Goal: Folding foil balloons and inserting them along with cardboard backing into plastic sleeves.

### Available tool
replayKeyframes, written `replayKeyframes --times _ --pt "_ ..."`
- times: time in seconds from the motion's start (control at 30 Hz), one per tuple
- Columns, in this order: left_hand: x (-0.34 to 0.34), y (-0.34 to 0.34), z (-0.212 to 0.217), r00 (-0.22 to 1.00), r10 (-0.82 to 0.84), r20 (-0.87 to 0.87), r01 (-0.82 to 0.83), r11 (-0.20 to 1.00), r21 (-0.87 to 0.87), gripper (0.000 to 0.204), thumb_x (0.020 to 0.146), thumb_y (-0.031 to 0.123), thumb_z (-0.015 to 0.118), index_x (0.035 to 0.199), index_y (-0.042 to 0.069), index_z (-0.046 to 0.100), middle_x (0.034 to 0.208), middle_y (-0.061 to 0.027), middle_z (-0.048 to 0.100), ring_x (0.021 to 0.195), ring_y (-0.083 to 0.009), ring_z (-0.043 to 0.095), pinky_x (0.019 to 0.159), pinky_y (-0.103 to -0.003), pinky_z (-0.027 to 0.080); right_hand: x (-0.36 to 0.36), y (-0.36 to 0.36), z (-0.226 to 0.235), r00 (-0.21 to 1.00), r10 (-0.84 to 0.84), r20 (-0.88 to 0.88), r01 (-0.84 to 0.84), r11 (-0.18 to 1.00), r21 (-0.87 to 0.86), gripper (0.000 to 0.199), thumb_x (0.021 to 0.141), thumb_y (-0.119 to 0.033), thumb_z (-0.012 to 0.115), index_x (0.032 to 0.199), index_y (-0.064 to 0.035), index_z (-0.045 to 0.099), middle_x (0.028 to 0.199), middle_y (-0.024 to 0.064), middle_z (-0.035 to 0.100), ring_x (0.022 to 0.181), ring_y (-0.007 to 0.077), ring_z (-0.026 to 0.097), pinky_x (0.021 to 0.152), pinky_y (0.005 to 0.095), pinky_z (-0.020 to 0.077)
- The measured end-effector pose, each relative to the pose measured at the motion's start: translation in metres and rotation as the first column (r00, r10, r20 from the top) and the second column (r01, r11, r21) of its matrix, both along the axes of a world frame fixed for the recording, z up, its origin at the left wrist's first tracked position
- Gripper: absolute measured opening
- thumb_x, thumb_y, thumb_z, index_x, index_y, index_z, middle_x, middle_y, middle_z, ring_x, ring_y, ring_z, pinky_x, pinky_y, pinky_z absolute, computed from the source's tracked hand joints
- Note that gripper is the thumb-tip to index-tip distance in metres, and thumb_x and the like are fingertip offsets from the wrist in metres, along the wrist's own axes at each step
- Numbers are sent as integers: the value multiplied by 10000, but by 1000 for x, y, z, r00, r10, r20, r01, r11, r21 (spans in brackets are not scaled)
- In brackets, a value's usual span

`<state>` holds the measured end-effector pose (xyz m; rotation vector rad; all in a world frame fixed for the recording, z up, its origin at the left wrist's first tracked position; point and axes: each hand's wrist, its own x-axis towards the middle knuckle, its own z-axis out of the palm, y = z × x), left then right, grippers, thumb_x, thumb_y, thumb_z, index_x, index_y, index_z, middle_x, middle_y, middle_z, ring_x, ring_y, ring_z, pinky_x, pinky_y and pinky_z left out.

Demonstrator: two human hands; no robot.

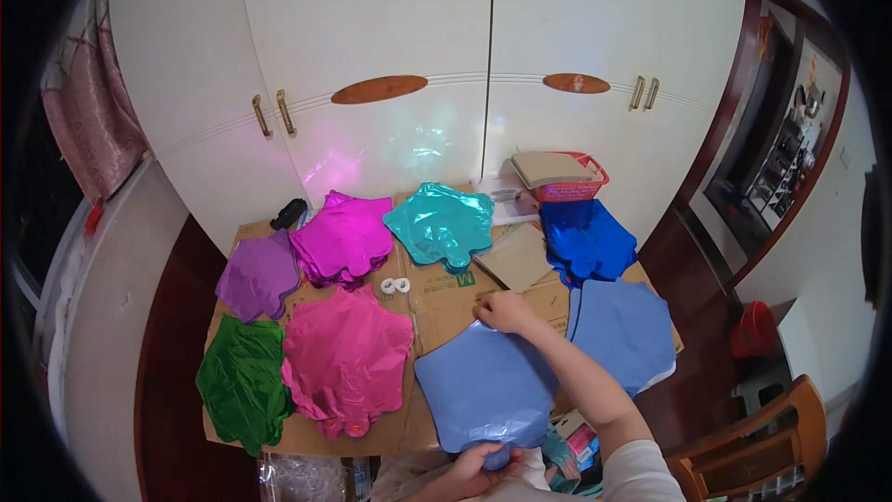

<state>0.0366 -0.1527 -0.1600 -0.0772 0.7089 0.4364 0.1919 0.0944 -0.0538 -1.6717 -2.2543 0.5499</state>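
A flat, light blue star-shaped foil balloon (485, 381) lies in front of me at the near edge of the cardboard. My left hand (472, 476) is closed around the bunched, rounded end at its bottom edge. At its top corner, my right hand (504, 310) has its fingers closed on the tip, that arm crossing the balloon's right side. Right of it lies a stack of matching light blue foil balloons (624, 335), partly behind my right forearm. To the left, a pile of pink foil balloons (348, 358) sits beside a green pile (243, 381).
Farther back are purple (258, 277), magenta (342, 237), teal (440, 223) and dark blue (590, 240) foil piles. Two small white rolls (395, 285) rest mid-cardboard. A red basket (571, 188) stands against the white cabinet (595, 19). A wooden chair (757, 442) is at right.
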Motion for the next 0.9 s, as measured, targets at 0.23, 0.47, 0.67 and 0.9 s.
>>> replayKeyframes --times 0.23,0.47,0.67,0.9 --pt "-1 -1 8 995 43 86 -36 997 -71 308 908 226 518 1074 -31 483 931 -134 580 873 -245 573 773 -342 509 -3 4 -4 999 -29 29 31 999 -37 278 777 -288 567 879 -55 678 852 188 664 835 355 641 775 451 502" --pt "-2 7 47 980 49 190 -35 996 -76 278 937 280 495 1022 18 458 835 -95 529 778 -211 530 663 -309 501 2 4 8 998 53 -31 -56 994 -93 275 808 -318 595 858 -59 672 833 178 664 805 349 640 754 449 499" --pt "-5 33 71 992 30 124 -26 999 -32 301 959 305 453 1024 11 463 827 -100 542 782 -221 548 663 -317 500 6 15 -4 999 33 -42 -32 999 22 291 832 -322 589 844 -41 662 807 178 660 799 359 629 744 451 489" --pt "1 56 87 998 -47 -51 47 999 0 290 970 329 417 1032 47 440 809 -78 512 718 -189 491 606 -297 439 -1 -8 19 978 -143 -150 168 970 175 311 814 -239 626 1027 -24 558 1037 217 563 912 398 579 756 453 481"
